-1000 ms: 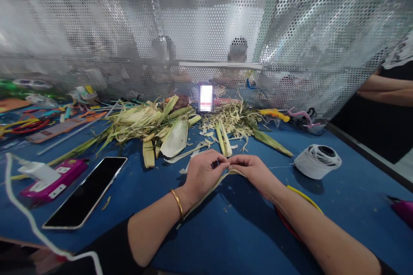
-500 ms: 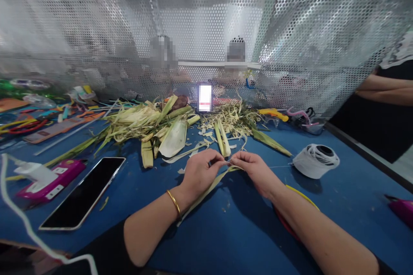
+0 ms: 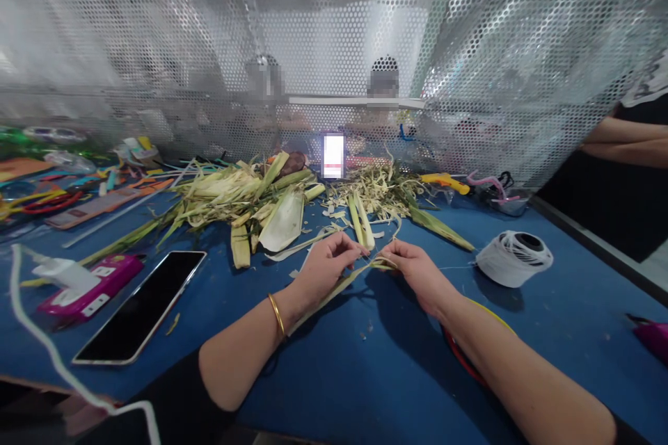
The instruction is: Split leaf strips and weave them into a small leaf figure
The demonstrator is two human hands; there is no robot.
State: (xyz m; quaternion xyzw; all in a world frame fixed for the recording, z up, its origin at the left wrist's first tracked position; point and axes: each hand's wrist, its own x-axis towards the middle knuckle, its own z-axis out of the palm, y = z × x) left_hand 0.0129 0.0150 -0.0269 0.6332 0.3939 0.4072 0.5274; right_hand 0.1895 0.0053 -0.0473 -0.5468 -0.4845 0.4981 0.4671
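Pinching the far end of a pale husk strip (image 3: pixel 340 288), the right hand (image 3: pixel 412 265) is nearest its tip, while the left hand (image 3: pixel 334 259) brings thumb and finger together just beside, their hold too fine to tell. The strip's long axis slants back past the left toward the wearer. Rightward, thread (image 3: pixel 455 267) leads to a white spool (image 3: pixel 509 264).
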